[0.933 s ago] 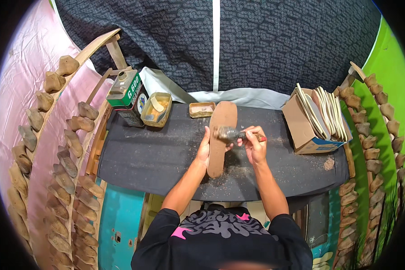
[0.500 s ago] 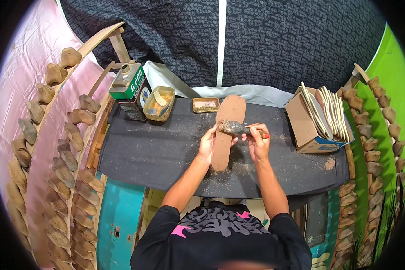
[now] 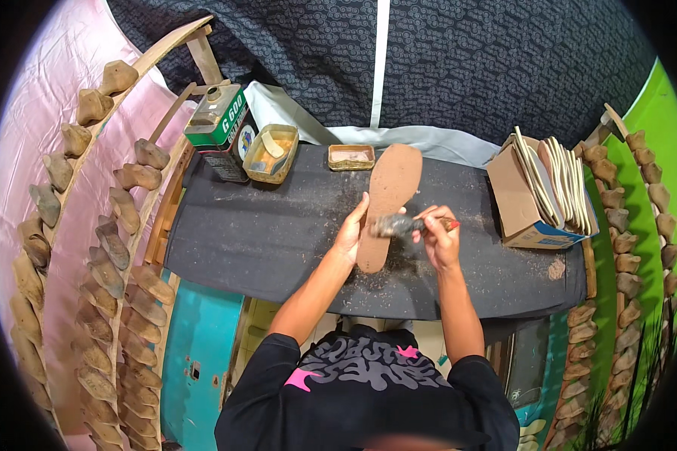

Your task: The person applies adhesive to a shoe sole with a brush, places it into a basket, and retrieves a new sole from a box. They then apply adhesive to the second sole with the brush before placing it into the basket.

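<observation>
The left hand [image 3: 349, 231] was curled around the sole [image 3: 397, 177], above the middle of the surface [image 3: 256, 233]. The right hand [image 3: 441, 239], closed on the brush [image 3: 396, 225], held it across the sole.

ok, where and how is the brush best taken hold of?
Probably by the handle's red end, coming from the right. The brush lies roughly crosswise: its head is over the brown sole, the handle points right, and the right grip holds it partway along, leaving that end exposed.
</observation>
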Demonstrator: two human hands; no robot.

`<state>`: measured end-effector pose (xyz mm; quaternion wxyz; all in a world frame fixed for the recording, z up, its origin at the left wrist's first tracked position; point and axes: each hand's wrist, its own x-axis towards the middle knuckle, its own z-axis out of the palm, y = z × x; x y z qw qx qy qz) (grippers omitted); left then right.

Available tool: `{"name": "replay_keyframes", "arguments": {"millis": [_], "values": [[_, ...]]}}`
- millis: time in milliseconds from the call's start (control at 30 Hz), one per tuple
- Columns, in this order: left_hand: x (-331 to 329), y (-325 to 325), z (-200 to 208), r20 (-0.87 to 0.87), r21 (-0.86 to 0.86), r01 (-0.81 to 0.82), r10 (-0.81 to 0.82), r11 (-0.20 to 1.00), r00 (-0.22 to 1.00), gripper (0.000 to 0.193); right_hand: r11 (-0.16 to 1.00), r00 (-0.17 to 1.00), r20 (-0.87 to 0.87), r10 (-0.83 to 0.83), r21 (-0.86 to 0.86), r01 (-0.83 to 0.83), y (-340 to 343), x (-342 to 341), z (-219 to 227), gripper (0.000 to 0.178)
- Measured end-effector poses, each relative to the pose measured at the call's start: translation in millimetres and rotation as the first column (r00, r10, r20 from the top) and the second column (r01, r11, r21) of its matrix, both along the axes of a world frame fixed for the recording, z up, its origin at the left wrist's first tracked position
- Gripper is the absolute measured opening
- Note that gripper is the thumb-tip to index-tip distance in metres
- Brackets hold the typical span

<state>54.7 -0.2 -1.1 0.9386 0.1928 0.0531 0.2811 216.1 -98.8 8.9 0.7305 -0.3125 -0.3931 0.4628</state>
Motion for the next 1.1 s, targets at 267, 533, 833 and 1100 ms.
{"name": "replay_keyframes", "arguments": {"millis": [267, 533, 833, 1100], "values": [[-3, -8, -8, 0.026, 0.041, -0.079, 0.078, 0.996, 0.997, 0.042, 0.984, 0.976, -0.129, -0.178, -0.004, 0.179, -5, -12, -11, 0.005], [-8, -10, -12, 0.035, 0.036, -0.066, 0.065, 0.997, 0.997, 0.043, 0.996, 0.998, 0.065, 0.025, -0.087, -0.019, -14, -16, -10, 0.01], [-13, -4, -16, 0.092, -0.012, -0.084, 0.085, 0.996, 0.992, 0.043, 0.998, 0.998, -0.052, 0.043, -0.053, -0.046, -15, -19, -20, 0.008], [-13, -12, -13, 0.048, 0.046, -0.147, 0.144, 0.988, 0.988, 0.046, 0.994, 0.994, -0.013, -0.112, 0.013, 0.112, -4, -18, -2, 0.007]]}}
